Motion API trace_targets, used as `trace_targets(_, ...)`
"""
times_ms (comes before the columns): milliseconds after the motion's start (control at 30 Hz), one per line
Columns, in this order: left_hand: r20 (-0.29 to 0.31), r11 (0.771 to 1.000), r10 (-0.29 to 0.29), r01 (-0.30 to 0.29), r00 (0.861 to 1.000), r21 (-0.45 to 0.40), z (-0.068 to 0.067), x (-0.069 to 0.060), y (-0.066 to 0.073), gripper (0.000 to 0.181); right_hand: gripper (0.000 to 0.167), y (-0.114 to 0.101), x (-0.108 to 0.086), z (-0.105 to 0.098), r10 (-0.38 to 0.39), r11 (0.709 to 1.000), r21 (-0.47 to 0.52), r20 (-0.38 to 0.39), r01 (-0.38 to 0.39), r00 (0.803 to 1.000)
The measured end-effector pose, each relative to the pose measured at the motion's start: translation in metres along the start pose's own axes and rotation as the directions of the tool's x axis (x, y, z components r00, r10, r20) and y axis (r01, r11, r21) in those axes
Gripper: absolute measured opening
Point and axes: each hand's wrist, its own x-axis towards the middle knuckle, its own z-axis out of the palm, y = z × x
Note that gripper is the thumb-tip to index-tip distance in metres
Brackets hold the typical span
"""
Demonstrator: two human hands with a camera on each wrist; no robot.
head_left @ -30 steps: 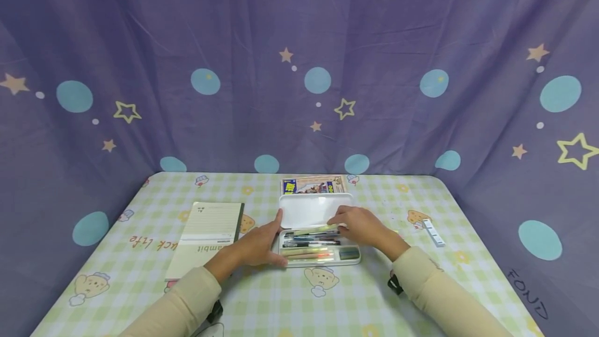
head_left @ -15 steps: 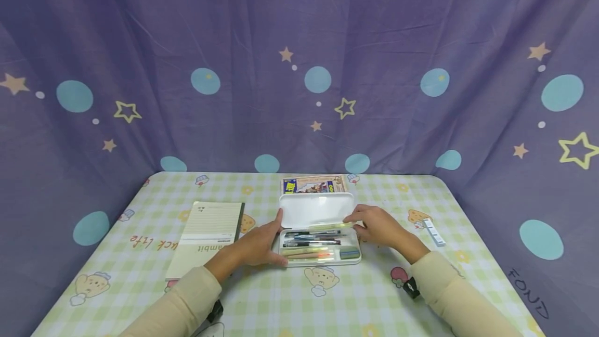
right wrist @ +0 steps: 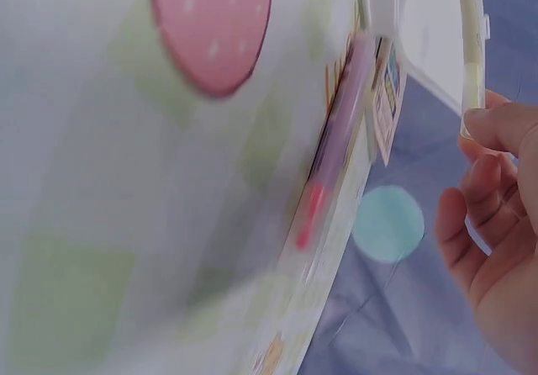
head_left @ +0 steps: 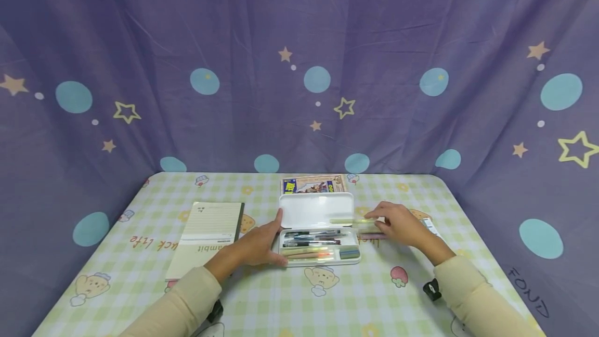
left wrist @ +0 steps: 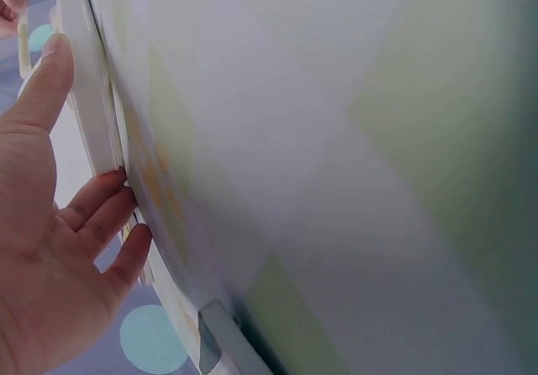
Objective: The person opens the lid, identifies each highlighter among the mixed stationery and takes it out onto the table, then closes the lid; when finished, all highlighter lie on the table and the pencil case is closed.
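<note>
A white pencil case (head_left: 323,263) lies with its lid (head_left: 304,209) raised; inside are several pens (head_left: 312,243) and a dark small block (head_left: 348,255). At the case's left end my left hand (head_left: 255,246) rests with thumb and fingers spread, touching its front corner and the lid side. To the right of the case, my right hand (head_left: 396,223) pinches a pale yellow pen (right wrist: 472,47) between thumb and forefinger, held above the table. Below that hand a purple pen (right wrist: 343,131) with a pink tip lies on the tablecloth, partly blurred.
An open-looking lined notebook (head_left: 210,228) lies left of the case. Behind the lid is a printed booklet (head_left: 313,185), partly covered. A light blue and white strip (head_left: 428,224) lies at the right, half hidden by the right wrist. A purple curtain (head_left: 318,134) hangs behind the table.
My right hand has moved right, out of the case, carrying the pale yellow pen with it. The purple pen now shows beside the case. My left hand stays in place.
</note>
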Motion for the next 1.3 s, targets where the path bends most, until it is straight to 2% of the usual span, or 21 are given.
trace_targets(267,0.000,1.000,-0.002,0.002,1.000,0.009,0.001,0.001,-0.001,0.139,0.028,0.018,-0.017,-0.007,0.032,0.999,0.041,-0.014,-0.031,0.999)
trace_targets(533,0.008,1.000,-0.020,0.020,1.000,0.019,0.001,0.000,-0.002,0.139,0.029,0.036,-0.028,-0.007,0.069,0.997,0.018,0.003,-0.069,0.998)
trace_targets(833,0.005,1.000,-0.002,0.002,1.000,0.027,0.003,0.002,-0.006,0.139,0.027,0.048,-0.039,-0.008,0.083,0.996,0.031,0.010,-0.083,0.997)
trace_targets(1100,0.000,1.000,0.002,-0.002,1.000,0.027,0.003,0.002,-0.007,0.139,0.026,0.053,-0.042,-0.007,0.130,0.992,-0.006,0.030,-0.130,0.991)
trace_targets(1300,0.003,1.000,0.013,-0.013,1.000,0.016,0.002,0.002,-0.005,0.139,0.025,0.056,-0.041,-0.004,0.139,0.990,-0.031,0.027,-0.138,0.990)
